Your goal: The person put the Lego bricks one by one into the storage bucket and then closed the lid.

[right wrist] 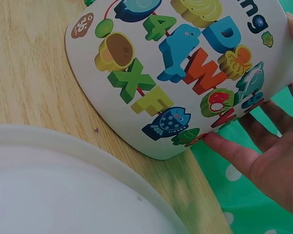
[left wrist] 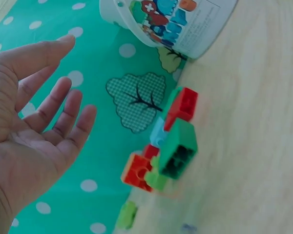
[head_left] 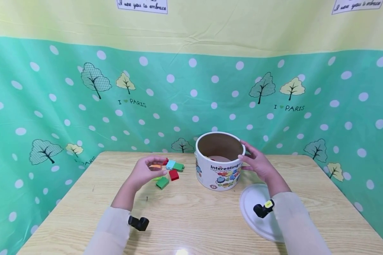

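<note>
My left hand (head_left: 146, 170) hovers by a loose group of toy building blocks, its fingers spread and the palm bare in the left wrist view. Among them are a red block (head_left: 173, 175), a dark green block (head_left: 162, 182), a light blue block (head_left: 170, 164) and another green block (head_left: 178, 166). An orange block (left wrist: 136, 170) and a lime green block (left wrist: 156, 179) lie in the same group. With fingers spread, my right hand (head_left: 256, 163) touches the right side of a white printed bucket (head_left: 218, 177), thumb near its rim. The bucket stands upright without its lid; some of its inside is hidden.
A round white lid (head_left: 255, 226) lies flat on the wooden table (head_left: 185, 219), partly beneath the right forearm. Behind the table hangs a green and yellow curtain (head_left: 191, 92) with dots and trees. A small dark speck (head_left: 146, 198) is on the tabletop near the left wrist.
</note>
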A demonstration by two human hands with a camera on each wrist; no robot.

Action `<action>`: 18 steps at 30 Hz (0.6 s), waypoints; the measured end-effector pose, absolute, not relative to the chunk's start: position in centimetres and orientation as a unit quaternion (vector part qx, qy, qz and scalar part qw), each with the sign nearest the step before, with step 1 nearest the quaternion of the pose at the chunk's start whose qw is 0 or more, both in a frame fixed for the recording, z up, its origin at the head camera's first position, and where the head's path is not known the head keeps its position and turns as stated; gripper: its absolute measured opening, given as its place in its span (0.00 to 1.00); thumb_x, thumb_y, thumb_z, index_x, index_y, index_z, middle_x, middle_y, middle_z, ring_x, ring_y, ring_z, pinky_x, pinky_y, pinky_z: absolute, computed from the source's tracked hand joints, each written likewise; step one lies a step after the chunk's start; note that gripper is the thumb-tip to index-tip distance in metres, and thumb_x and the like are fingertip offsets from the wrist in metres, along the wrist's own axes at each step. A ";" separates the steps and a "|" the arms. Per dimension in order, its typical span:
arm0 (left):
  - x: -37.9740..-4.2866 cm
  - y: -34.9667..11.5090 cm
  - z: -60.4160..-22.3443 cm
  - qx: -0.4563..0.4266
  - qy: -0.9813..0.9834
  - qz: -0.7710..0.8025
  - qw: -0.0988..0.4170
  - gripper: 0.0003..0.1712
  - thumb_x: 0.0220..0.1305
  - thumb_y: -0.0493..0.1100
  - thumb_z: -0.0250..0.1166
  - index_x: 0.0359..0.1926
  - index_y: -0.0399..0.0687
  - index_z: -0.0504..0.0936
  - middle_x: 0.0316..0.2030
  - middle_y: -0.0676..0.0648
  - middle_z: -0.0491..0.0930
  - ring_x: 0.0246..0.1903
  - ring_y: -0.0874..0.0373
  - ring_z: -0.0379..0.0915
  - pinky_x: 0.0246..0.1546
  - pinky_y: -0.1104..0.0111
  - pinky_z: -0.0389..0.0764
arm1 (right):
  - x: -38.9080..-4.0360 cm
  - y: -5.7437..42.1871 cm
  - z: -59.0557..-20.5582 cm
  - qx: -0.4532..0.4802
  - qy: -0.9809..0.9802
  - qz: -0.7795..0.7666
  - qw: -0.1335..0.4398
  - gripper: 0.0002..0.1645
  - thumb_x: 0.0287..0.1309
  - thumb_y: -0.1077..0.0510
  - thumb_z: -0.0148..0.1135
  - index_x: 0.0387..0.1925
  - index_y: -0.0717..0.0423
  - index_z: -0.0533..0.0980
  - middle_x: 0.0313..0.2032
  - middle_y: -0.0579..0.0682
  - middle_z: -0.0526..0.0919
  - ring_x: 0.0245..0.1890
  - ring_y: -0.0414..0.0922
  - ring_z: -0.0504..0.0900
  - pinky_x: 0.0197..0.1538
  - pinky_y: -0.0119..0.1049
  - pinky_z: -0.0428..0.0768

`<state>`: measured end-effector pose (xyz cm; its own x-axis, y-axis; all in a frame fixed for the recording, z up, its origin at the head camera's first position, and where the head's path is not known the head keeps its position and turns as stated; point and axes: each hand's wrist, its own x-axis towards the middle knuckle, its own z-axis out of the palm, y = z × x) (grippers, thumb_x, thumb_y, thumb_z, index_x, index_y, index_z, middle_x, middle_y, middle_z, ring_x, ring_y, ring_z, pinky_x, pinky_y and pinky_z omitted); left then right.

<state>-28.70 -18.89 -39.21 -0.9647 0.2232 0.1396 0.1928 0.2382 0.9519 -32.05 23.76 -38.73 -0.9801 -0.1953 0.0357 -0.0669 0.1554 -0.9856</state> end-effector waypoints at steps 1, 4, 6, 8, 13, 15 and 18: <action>-28.6 -19.0 -39.5 0.127 0.790 0.600 0.011 0.25 0.55 0.36 0.73 0.55 0.39 0.79 0.54 0.38 0.77 0.54 0.35 0.72 0.44 0.66 0.82 | -32.0 23.8 -38.7 -0.086 0.758 -0.644 0.050 0.49 0.60 0.46 0.66 0.76 0.38 0.51 0.76 0.56 0.47 0.70 0.64 0.56 0.55 0.56 0.77; -28.3 -19.3 -40.4 0.109 0.796 0.596 0.004 0.26 0.54 0.36 0.74 0.55 0.39 0.79 0.55 0.35 0.75 0.54 0.37 0.71 0.47 0.67 0.81 | -32.0 23.8 -38.8 -0.087 0.757 -0.645 0.050 0.49 0.61 0.46 0.66 0.76 0.38 0.50 0.76 0.56 0.47 0.70 0.64 0.56 0.55 0.56 0.76; -28.1 -19.5 -41.0 0.096 0.800 0.593 -0.001 0.28 0.53 0.38 0.75 0.56 0.38 0.78 0.54 0.34 0.75 0.54 0.38 0.71 0.49 0.67 0.80 | -32.1 23.8 -38.8 -0.088 0.756 -0.646 0.050 0.49 0.61 0.47 0.66 0.76 0.38 0.50 0.76 0.56 0.47 0.70 0.64 0.55 0.55 0.56 0.77; -28.1 -19.6 -41.5 0.087 0.803 0.590 -0.005 0.30 0.53 0.38 0.75 0.57 0.36 0.78 0.54 0.34 0.75 0.54 0.39 0.71 0.51 0.66 0.79 | -32.1 23.8 -38.8 -0.090 0.756 -0.647 0.049 0.49 0.61 0.47 0.66 0.76 0.39 0.50 0.76 0.56 0.47 0.70 0.64 0.56 0.54 0.56 0.77; -28.0 -19.7 -42.8 0.069 0.808 0.584 -0.002 0.30 0.53 0.38 0.75 0.57 0.36 0.78 0.55 0.36 0.76 0.56 0.41 0.71 0.50 0.64 0.79 | -32.1 23.8 -38.9 -0.090 0.756 -0.647 0.048 0.49 0.61 0.46 0.66 0.76 0.39 0.51 0.75 0.55 0.47 0.70 0.63 0.56 0.54 0.55 0.77; -28.0 -19.7 -43.2 0.058 0.811 0.582 0.003 0.29 0.52 0.39 0.76 0.56 0.38 0.79 0.54 0.38 0.77 0.55 0.43 0.71 0.48 0.63 0.80 | -32.1 23.8 -39.0 -0.091 0.756 -0.647 0.048 0.49 0.61 0.46 0.66 0.76 0.38 0.51 0.75 0.55 0.47 0.70 0.63 0.56 0.54 0.55 0.77; -28.0 -19.7 -43.8 0.046 0.817 0.575 0.007 0.29 0.52 0.39 0.76 0.56 0.41 0.80 0.53 0.40 0.77 0.55 0.45 0.71 0.46 0.62 0.80 | -32.1 23.8 -39.0 -0.091 0.755 -0.648 0.046 0.49 0.61 0.46 0.66 0.76 0.39 0.51 0.75 0.55 0.48 0.70 0.63 0.56 0.54 0.55 0.77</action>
